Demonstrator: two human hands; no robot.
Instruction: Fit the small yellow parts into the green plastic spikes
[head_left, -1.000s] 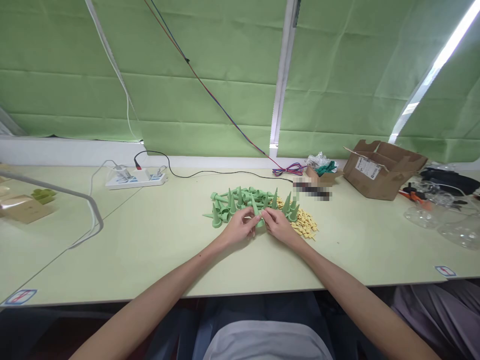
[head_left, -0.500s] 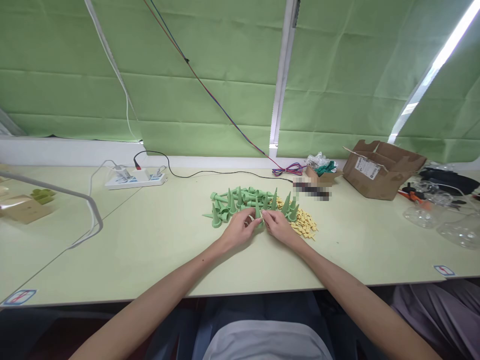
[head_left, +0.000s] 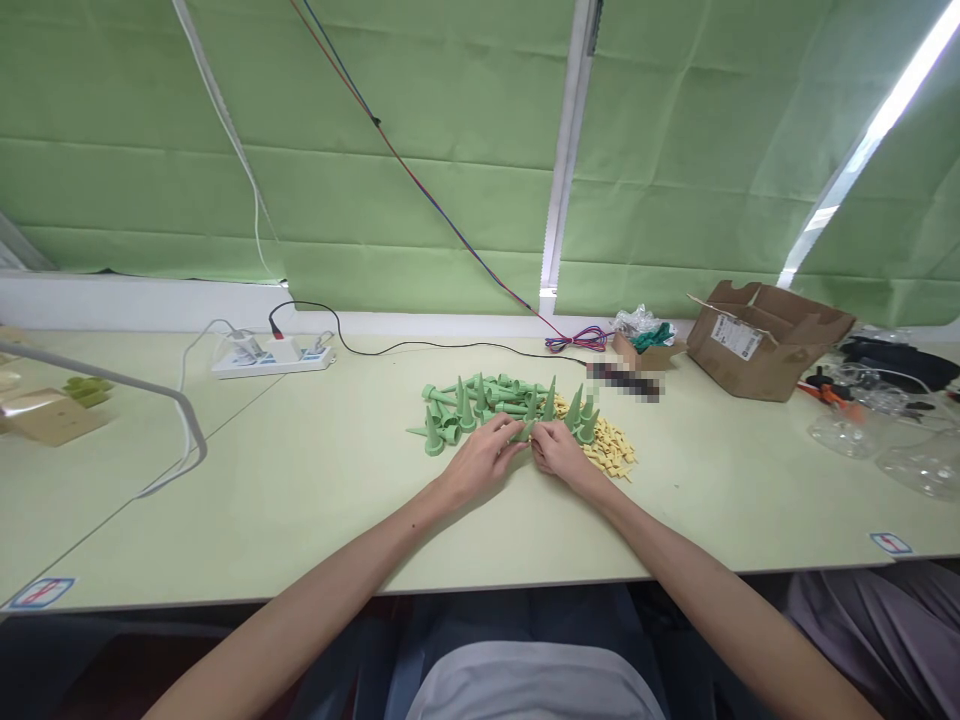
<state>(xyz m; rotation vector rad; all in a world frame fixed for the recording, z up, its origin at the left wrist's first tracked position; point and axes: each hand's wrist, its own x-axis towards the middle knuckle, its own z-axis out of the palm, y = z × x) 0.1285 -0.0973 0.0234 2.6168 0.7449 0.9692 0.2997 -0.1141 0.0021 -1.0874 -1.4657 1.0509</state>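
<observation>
My left hand is closed on a green plastic plant-watering spike, a hollow-looking cone that now leans over between my hands. My right hand is pinched at the near end of that spike; whatever small piece its fingertips may hold is hidden. Just beyond my hands, several green spikes stand upright, one of them a cone at the left. Behind these lies a heap of green capped pieces. Small yellow plastic parts are piled right of my right hand.
A white power strip lies at the back left, with a black cable running right. An open cardboard box stands at the back right, near clear plastic bottles. A grey metal bar crosses the left side. Someone's clothed leg shows at lower right.
The spike between my hands has tipped from upright to leaning. My right hand has turned slightly, its fingers curling in at the spike's end. The piles look unchanged.
</observation>
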